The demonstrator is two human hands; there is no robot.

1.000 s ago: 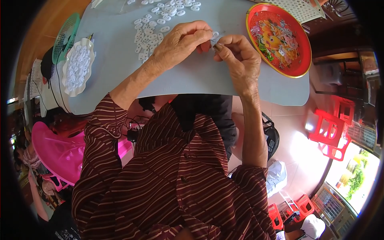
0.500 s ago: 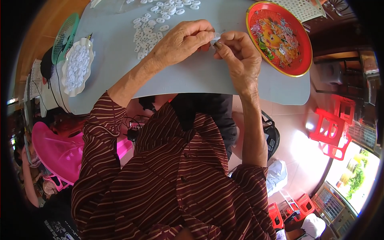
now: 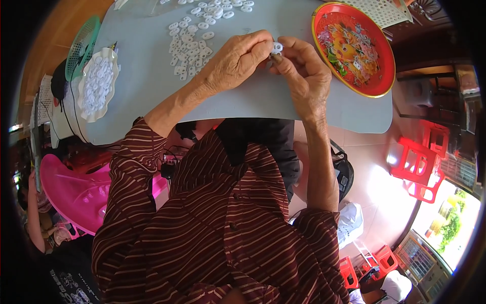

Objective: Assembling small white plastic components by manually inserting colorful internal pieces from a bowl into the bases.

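Note:
Over the grey table (image 3: 147, 101), my two hands meet at a small white oval plastic piece with two holes (image 3: 277, 48). My left hand (image 3: 235, 62) pinches it from the left, its thumb against bent fingers. On the other side, my right hand (image 3: 308, 68) grips it between thumb and forefinger, the other fingers curled. Anything smaller between the fingertips is hidden. Loose white pieces of the same kind (image 3: 190, 53) lie scattered beyond my left forearm, and more sit farther back. To the right is a red round tray with a gold rim (image 3: 389, 55), strewn with small thin bits over a flower print.
A white wavy-edged dish (image 3: 116, 76) heaped with white pieces stands at the left, beside a green mesh basket (image 3: 93, 28). A white perforated basket (image 3: 387, 14) is behind the tray. Pink chair (image 3: 71, 192) at left, red stools (image 3: 417, 162) at right; another person's arm (image 3: 35, 218) shows far left.
My left hand has shifted slightly right and nearer to me. The white piece has turned, so its holes now show. My right hand has barely moved.

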